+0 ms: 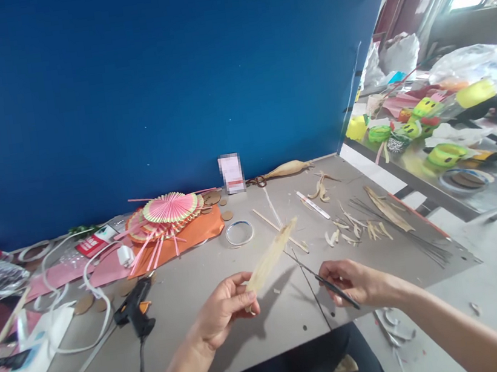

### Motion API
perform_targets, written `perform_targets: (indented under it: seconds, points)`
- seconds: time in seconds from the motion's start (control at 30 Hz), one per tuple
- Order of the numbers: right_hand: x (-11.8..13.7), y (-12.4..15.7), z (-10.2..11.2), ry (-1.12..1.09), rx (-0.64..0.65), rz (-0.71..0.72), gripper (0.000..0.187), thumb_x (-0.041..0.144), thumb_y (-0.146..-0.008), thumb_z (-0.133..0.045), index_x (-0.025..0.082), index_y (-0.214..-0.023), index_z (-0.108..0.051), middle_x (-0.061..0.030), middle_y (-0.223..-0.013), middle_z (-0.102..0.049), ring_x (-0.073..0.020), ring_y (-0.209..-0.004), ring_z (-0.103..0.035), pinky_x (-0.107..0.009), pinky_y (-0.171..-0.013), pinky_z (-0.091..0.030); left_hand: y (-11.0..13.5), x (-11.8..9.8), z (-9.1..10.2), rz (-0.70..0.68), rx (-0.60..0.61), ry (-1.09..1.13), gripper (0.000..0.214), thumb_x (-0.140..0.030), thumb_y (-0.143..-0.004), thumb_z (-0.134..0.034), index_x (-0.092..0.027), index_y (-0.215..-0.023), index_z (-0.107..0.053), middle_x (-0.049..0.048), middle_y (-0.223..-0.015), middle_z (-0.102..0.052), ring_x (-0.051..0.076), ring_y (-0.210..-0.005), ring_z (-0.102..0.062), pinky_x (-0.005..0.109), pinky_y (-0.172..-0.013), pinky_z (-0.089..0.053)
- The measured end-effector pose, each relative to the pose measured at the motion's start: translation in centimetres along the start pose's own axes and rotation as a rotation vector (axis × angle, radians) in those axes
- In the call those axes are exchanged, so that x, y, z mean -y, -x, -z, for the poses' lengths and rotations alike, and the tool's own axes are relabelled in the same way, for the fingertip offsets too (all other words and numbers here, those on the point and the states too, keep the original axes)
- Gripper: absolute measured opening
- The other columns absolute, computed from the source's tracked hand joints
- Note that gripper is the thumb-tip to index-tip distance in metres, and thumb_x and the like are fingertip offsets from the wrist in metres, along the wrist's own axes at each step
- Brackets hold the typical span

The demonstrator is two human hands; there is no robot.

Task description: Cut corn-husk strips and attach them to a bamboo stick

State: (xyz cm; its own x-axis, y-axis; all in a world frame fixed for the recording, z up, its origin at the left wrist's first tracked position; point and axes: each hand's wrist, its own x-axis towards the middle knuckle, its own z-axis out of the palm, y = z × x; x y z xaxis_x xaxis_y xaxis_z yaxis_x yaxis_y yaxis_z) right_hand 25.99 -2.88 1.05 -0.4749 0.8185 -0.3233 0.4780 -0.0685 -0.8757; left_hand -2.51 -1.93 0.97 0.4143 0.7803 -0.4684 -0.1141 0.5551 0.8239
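Observation:
My left hand (226,312) pinches the lower end of a long pale dried corn husk strip (272,253) and holds it up slanting to the right above the grey table (250,338). In my right hand (356,281) is a thin dark wire or pointed tool (320,277), whose tip reaches toward the strip's middle. Both hands hover over the table's near edge. Loose husk pieces (354,227) lie scattered beyond my right hand.
A black glue gun (135,307) with its cord lies to the left. Pink pleated paper fans (165,215) rest on orange paper at the back. A tape ring (239,233), sticks, a bundle of dark wires (413,234) and a whole corn husk (287,169) lie about. Cluttered shelves stand right.

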Motion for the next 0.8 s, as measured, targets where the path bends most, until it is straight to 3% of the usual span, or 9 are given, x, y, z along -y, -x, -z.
perform_targets:
  seconds: [0.17, 0.3, 0.47, 0.63, 0.7, 0.8]
  points:
    - [0.3, -0.6, -0.5, -0.029, 0.041, -0.015, 0.031, 0.043, -0.063, -0.061, 0.015, -0.069, -0.048, 0.0049, -0.055, -0.043, -0.0065, -0.051, -0.037, -0.017, -0.046, -0.029, 0.6, 1.0, 0.4, 0.059, 0.078, -0.109, 0.038, -0.024, -0.063, -0.066, -0.013, -0.096, -0.051, 0.0001, -0.056, -0.059, 0.009, -0.053, -0.051, 0.021, -0.056, -0.039]
    - [-0.1, -0.8, -1.1, -0.095, 0.074, -0.086, 0.029, 0.042, -0.066, -0.058, 0.015, -0.067, -0.047, 0.0022, -0.054, -0.051, -0.0078, -0.049, -0.045, -0.018, -0.046, -0.033, 1.2, 1.8, 0.7, 0.096, 0.093, -0.122, 0.038, -0.024, -0.063, -0.065, -0.013, -0.096, -0.05, -0.0006, -0.057, -0.059, 0.009, -0.053, -0.052, 0.021, -0.055, -0.038]
    - [-0.7, -0.3, -1.7, 0.0, 0.089, -0.176, 0.023, 0.037, -0.069, -0.052, 0.015, -0.062, -0.049, 0.001, -0.052, -0.054, -0.0081, -0.048, -0.046, -0.018, -0.045, -0.033, 1.9, 2.2, 1.2, 0.151, 0.112, -0.156, 0.037, -0.022, -0.063, -0.064, -0.013, -0.096, -0.05, -0.0007, -0.058, -0.058, 0.01, -0.054, -0.053, 0.021, -0.055, -0.037]
    - [-0.7, 0.2, -0.9, 0.327, 0.059, -0.165, 0.024, 0.037, -0.061, -0.058, 0.017, -0.056, -0.046, 0.0043, -0.049, -0.048, -0.0068, -0.045, -0.037, -0.018, -0.042, -0.026, 2.6, 1.6, 3.2, 0.189, 0.122, -0.232, 0.034, -0.023, -0.06, -0.066, -0.012, -0.09, -0.053, -0.0008, -0.058, -0.058, 0.011, -0.055, -0.053, 0.021, -0.054, -0.036]
    - [-0.6, -0.2, -0.4, 0.498, -0.034, -0.127, 0.027, 0.041, -0.06, -0.06, 0.017, -0.056, -0.048, 0.0042, -0.05, -0.047, -0.007, -0.047, -0.035, -0.019, -0.043, -0.024, 2.6, 1.1, 4.1, 0.154, 0.071, -0.226, 0.035, -0.025, -0.062, -0.065, -0.013, -0.093, -0.053, 0.0, -0.06, -0.06, 0.011, -0.056, -0.053, 0.022, -0.056, -0.038]
    - [-0.3, -1.7, -0.1, 0.656, -0.165, -0.167, 0.028, 0.044, -0.069, -0.05, 0.018, -0.062, -0.053, 0.0009, -0.056, -0.052, -0.0083, -0.048, -0.039, -0.02, -0.045, -0.024, 2.3, 0.3, 4.6, 0.075, -0.024, -0.168, 0.034, -0.026, -0.065, -0.064, -0.014, -0.094, -0.051, -0.0009, -0.058, -0.059, 0.009, -0.055, -0.051, 0.021, -0.058, -0.039]
